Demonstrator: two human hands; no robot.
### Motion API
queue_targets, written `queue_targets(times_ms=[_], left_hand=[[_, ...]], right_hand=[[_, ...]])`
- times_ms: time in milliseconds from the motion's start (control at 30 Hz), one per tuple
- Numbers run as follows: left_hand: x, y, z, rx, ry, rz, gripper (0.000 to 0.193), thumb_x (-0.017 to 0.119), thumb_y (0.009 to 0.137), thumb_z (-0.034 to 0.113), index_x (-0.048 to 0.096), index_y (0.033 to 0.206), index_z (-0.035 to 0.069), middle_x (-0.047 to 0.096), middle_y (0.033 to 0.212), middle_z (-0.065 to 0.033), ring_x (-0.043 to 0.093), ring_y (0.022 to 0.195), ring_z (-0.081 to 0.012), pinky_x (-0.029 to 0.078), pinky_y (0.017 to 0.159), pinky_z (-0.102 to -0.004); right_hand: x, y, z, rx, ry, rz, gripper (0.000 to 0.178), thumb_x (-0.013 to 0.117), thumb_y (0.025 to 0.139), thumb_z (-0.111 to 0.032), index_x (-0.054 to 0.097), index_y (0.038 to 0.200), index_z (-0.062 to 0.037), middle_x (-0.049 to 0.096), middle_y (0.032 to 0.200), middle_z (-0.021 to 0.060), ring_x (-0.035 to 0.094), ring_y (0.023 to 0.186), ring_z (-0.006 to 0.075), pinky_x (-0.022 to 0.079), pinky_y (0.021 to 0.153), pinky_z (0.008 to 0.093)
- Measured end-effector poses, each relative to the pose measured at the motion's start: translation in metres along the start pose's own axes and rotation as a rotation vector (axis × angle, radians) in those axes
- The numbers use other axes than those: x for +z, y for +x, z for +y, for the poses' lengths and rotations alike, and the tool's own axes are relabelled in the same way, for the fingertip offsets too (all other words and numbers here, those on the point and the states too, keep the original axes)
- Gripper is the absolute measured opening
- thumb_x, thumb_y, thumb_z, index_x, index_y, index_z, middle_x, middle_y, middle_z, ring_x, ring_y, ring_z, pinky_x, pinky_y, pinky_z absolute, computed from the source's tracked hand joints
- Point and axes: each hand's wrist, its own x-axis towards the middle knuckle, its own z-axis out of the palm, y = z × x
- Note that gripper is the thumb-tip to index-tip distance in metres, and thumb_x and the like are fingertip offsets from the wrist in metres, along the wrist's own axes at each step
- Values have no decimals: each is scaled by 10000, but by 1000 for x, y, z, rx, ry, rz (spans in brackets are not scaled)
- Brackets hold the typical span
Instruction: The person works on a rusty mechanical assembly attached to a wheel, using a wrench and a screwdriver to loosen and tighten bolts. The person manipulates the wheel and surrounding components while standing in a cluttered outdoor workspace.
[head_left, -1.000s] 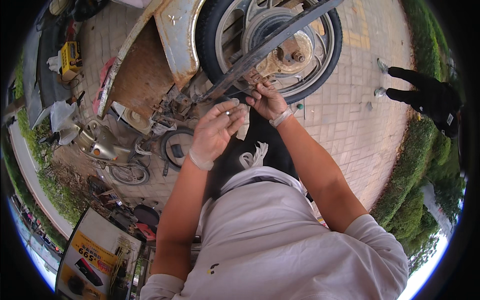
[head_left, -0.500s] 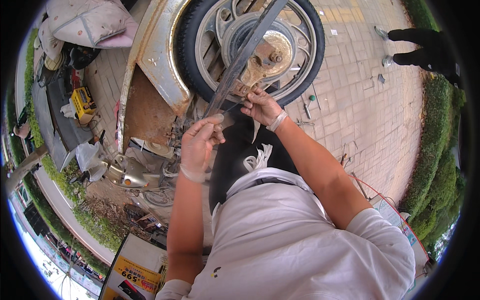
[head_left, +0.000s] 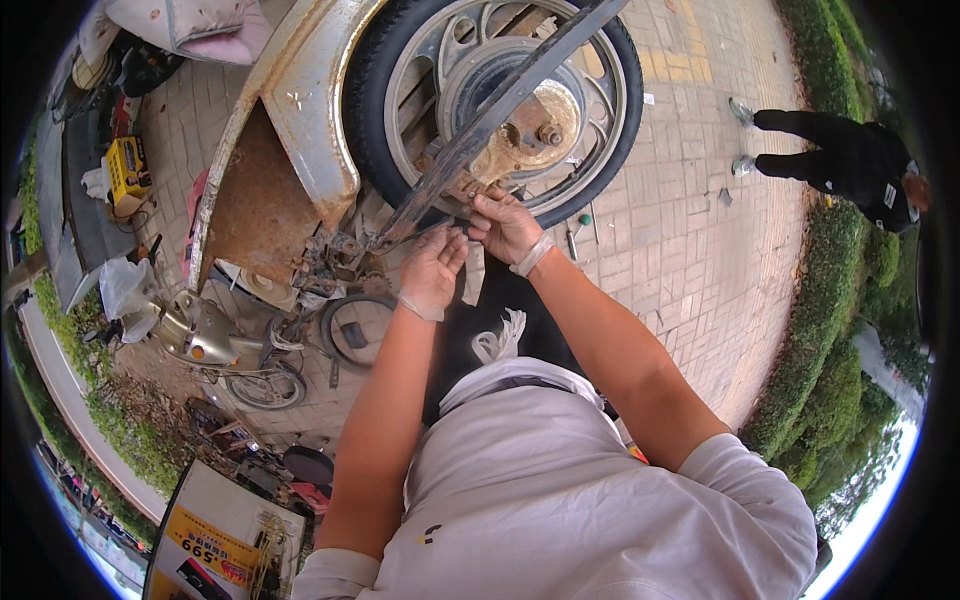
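A wheel with a black tyre [head_left: 370, 135] and grey spoked rim lies ahead of me. Across it runs a dark metal bar [head_left: 500, 110], beside a rusty hub cover [head_left: 535, 130] with a bolt in its middle. My right hand [head_left: 507, 230] pinches at the hub's near edge, just below a rusty bracket [head_left: 462, 187]. My left hand [head_left: 432, 268] is closed, its fingertips close to the right ones, under the bar's near end. What either hand holds is hidden by the fingers. Both wear thin clear gloves. A pale strip [head_left: 474, 277] hangs between them.
A rusty silver body panel [head_left: 320, 150] rises left of the wheel. Tools, one a green-handled screwdriver [head_left: 585, 219], lie on the paving at right. A yellow box [head_left: 128, 172] and a scooter [head_left: 195, 325] are at left. Another person [head_left: 850, 160] stands by the hedge at right.
My left hand has moved right and up to meet my right hand, which has shifted slightly left and down. My view has turned a little, so the surroundings have shifted.
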Motion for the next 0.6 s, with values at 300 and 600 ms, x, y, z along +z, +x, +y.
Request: queue_targets(times_ms=[300,600], left_hand=[[20,37,-17,0,-237,-215,156,596,913,150,604,1058,92,642,958,-25,601,811,-140,507,625,-285],[23,48,-40,-64,-444,-525,124,577,911,137,600,1011,67,646,902,-51,612,770,-186,491,637,-278]], right_hand=[[10,-6,-13,73,-113,8,106,554,923,-66,535,1028,-63,506,825,-3,394,613,93,363,563,257],[18,-10,-13,62,-168,-4,231,611,906,-145,546,1120,-88,553,966,-18,399,672,99,362,593,264]])
